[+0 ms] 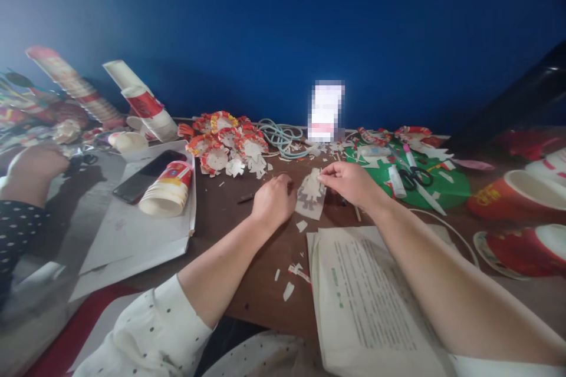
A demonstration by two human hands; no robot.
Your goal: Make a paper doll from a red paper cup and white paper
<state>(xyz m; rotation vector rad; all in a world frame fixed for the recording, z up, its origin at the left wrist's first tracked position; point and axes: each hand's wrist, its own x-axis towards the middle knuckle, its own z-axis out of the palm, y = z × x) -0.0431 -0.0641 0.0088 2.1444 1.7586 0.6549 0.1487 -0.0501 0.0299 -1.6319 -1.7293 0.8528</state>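
Between my hands is a small pale paper cutout [312, 184] shaped like a figure, over a light piece of card [315, 212] with a grey figure shape on it. My right hand [351, 182] pinches the cutout at its right edge with thumb and fingertips. Just left of the card, my left hand [275, 201] is closed with its fingers curled inward; what it holds, if anything, is hidden. A dark pen-like stick [246, 198] lies beside my left hand. Paper scraps [289, 291] are scattered on the brown table nearer me.
Printed sheets [367, 300] lie under my right forearm. Scissors [415, 178] and a glue stick [397, 181] rest on a green mat [457, 188]. Cut paper figures [230, 144] are heaped at the back. Paper cups [165, 191] stand left; another person's hand [35, 171] is far left.
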